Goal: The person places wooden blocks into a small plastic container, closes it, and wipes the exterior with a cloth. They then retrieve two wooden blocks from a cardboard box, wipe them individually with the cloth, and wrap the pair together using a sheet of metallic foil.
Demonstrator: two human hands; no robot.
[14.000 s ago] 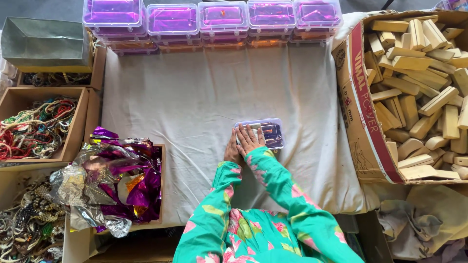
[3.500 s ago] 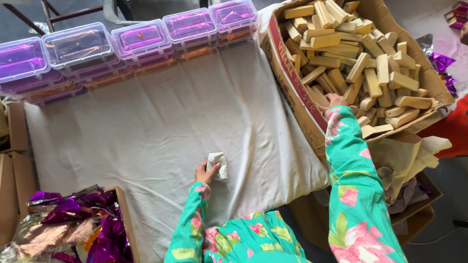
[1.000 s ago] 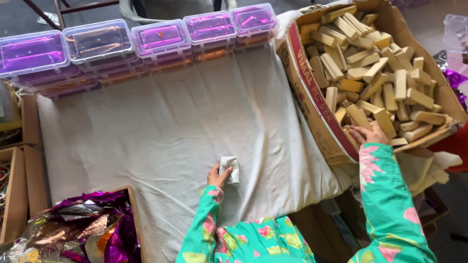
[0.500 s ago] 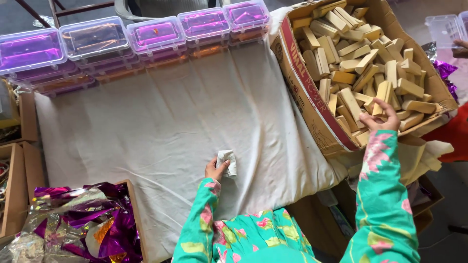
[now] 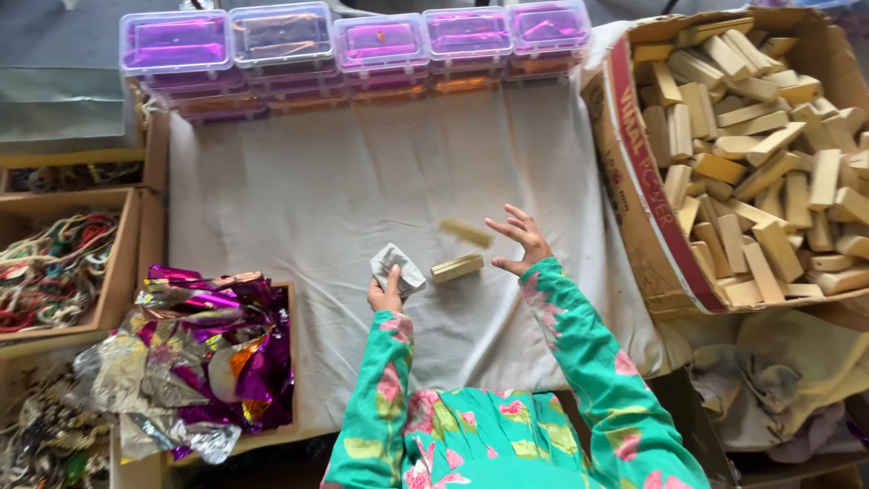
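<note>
Left hand (image 5: 384, 292): centre frame, gripping crumpled silver foil (image 5: 396, 266) | Right hand (image 5: 519, 238): empty, fingers spread | Wooden block (image 5: 456, 267): on white cloth (image 5: 299, 190), between both hands | Second block (image 5: 466, 233): blurred, just above

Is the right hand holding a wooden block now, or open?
Open: the right hand has spread fingers, nothing in it; two wooden blocks lie on the white cloth nearby.

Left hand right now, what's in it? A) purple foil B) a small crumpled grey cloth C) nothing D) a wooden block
B: the left hand grips a small crumpled grey cloth on the white sheet; two wooden blocks lie loose beside the open right hand.
</note>
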